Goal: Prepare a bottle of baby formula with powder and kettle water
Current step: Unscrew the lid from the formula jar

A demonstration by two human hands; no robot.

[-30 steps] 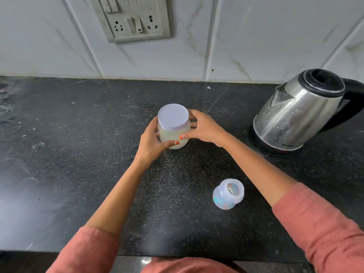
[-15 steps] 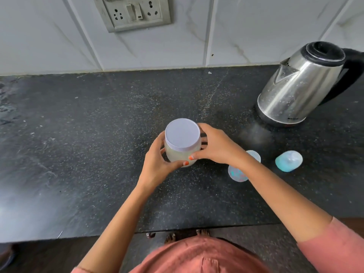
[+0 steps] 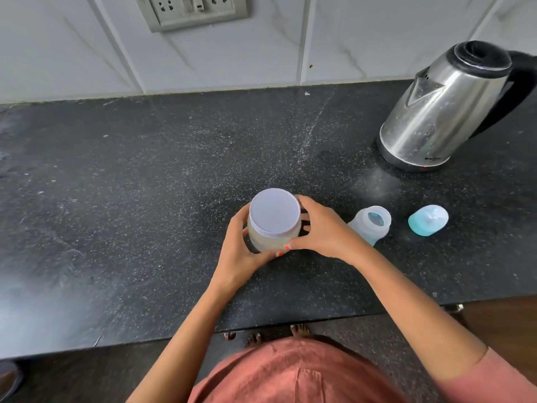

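Note:
A powder jar with a pale lilac lid stands mid-counter, its clear body showing whitish contents. My left hand wraps its left and front side. My right hand grips its right side, thumb at the front. The lid is on. Just right of my right hand stands the open, translucent baby bottle, its lower part hidden by my wrist. Further right lies the blue-tinted bottle cap with teat. The steel kettle with black lid and handle stands at the back right.
The black speckled counter runs along a white tiled wall with a socket panel. Its front edge lies close to my body; bare feet show on the floor below it.
The view has tilted down and back, so the bottle cap came into sight. Both hands stay around the jar, which sits slightly nearer the counter's front.

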